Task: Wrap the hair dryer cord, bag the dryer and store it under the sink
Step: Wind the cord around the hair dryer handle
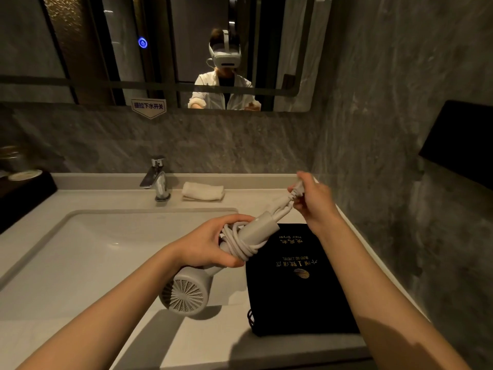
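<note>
A pale grey hair dryer [186, 292] hangs over the sink's right edge, its vented rear end facing me. My left hand [210, 243] grips its handle, where several turns of white cord [240, 241] are wound. My right hand [313, 200] holds the cord's plug end, up and to the right of the handle's tip. A black drawstring bag [298, 284] with gold lettering lies flat on the counter, under and to the right of the dryer.
The white sink basin [88, 252] fills the left of the counter [202, 340], with a chrome faucet [157, 180] behind it. A folded white towel [202, 191] lies by the faucet. A dark tray [21, 193] stands far left. A stone wall closes the right side.
</note>
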